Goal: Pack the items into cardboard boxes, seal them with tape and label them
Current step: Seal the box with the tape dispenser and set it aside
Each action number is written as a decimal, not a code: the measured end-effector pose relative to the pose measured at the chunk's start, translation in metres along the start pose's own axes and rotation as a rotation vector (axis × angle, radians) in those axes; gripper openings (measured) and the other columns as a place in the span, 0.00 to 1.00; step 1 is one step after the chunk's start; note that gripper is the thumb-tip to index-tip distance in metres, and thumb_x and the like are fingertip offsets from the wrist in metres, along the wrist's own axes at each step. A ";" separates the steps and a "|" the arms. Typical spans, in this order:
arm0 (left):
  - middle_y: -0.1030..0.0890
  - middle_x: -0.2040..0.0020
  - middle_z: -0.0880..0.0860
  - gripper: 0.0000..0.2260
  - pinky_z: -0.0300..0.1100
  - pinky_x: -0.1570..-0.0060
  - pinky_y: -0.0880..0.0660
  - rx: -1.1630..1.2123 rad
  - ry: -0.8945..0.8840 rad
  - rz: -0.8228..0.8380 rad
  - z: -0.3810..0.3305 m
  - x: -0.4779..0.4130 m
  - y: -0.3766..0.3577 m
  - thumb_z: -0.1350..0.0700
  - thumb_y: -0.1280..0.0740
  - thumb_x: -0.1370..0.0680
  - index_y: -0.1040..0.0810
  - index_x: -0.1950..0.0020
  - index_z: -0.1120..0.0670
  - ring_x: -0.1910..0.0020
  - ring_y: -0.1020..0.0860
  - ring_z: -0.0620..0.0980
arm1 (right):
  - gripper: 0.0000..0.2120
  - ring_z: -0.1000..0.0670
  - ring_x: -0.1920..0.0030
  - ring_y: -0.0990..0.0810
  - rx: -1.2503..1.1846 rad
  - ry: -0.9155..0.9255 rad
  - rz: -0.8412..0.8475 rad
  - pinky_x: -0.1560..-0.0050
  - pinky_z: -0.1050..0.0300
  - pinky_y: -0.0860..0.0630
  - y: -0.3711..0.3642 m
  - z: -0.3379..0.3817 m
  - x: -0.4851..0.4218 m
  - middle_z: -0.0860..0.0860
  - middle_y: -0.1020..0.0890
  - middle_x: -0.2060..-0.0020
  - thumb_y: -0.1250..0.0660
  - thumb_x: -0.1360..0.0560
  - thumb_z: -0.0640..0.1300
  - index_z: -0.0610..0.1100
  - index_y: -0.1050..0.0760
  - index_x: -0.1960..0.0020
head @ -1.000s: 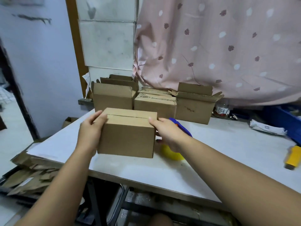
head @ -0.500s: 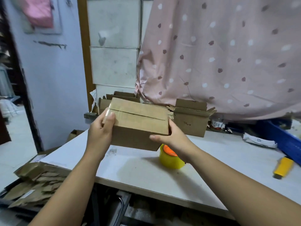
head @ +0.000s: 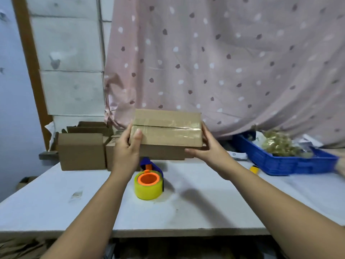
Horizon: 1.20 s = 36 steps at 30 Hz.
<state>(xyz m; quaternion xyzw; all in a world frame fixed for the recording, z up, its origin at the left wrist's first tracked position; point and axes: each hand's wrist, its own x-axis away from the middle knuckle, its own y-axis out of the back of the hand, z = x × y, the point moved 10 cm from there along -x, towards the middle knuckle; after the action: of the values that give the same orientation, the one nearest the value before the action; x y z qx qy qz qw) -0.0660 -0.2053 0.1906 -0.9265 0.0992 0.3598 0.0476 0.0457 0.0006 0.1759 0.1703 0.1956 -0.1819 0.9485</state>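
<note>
A closed cardboard box (head: 166,131) with clear tape along its top seam is held up in the air above the white table (head: 205,202). My left hand (head: 127,148) grips its left end, thumb on the top face. My right hand (head: 207,148) holds its right end from below and the side. Under the box, on the table, stands a yellow tape roll (head: 148,186) with an orange core in a blue dispenser.
Several open cardboard boxes (head: 81,151) stand at the table's back left. A blue crate (head: 283,161) with bagged items sits at the back right, a yellow tool (head: 254,169) beside it. A pink spotted curtain (head: 224,62) hangs behind.
Both hands lifted the box off the table, raised it and carried it to the right and away from me. The view swung right, bringing the blue crate in.
</note>
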 end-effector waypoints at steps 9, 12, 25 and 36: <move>0.25 0.34 0.43 0.19 0.39 0.38 0.31 0.094 0.237 0.267 0.062 0.002 -0.135 0.50 0.40 0.19 0.34 0.27 0.45 0.37 0.27 0.42 | 0.38 0.62 0.40 0.27 -0.014 -0.138 -0.228 0.44 0.67 0.29 0.089 -0.055 -0.004 0.61 0.28 0.34 0.30 0.26 0.49 0.61 0.48 0.24; 0.20 0.41 0.45 0.15 0.46 0.40 0.28 0.137 0.319 0.345 0.083 0.007 -0.175 0.49 0.38 0.20 0.29 0.33 0.45 0.42 0.23 0.44 | 0.37 0.68 0.47 0.27 0.011 -0.193 -0.305 0.59 0.76 0.28 0.118 -0.082 -0.008 0.58 0.25 0.38 0.31 0.25 0.42 0.56 0.46 0.24; 0.20 0.44 0.48 0.17 0.52 0.38 0.26 0.121 0.663 0.464 0.180 -0.010 -0.265 0.51 0.29 0.26 0.27 0.38 0.48 0.43 0.21 0.50 | 0.44 0.50 0.31 0.31 0.174 -0.493 -0.333 0.30 0.46 0.34 0.171 -0.204 -0.049 0.57 0.30 0.31 0.37 0.31 0.70 0.57 0.52 0.23; 0.27 0.40 0.52 0.20 0.44 0.49 0.27 -0.820 0.117 0.470 0.178 -0.065 -0.252 0.44 0.41 0.20 0.34 0.29 0.46 0.42 0.29 0.51 | 0.32 0.44 0.27 0.37 0.318 -0.564 -0.386 0.29 0.49 0.40 0.174 -0.243 -0.101 0.48 0.36 0.26 0.46 0.20 0.61 0.48 0.48 0.22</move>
<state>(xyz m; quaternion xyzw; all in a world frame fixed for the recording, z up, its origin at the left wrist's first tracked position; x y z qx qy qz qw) -0.1748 0.0787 0.1076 -0.8401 0.1583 0.3175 -0.4102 -0.0443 0.2772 0.0536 0.2188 -0.0756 -0.4250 0.8751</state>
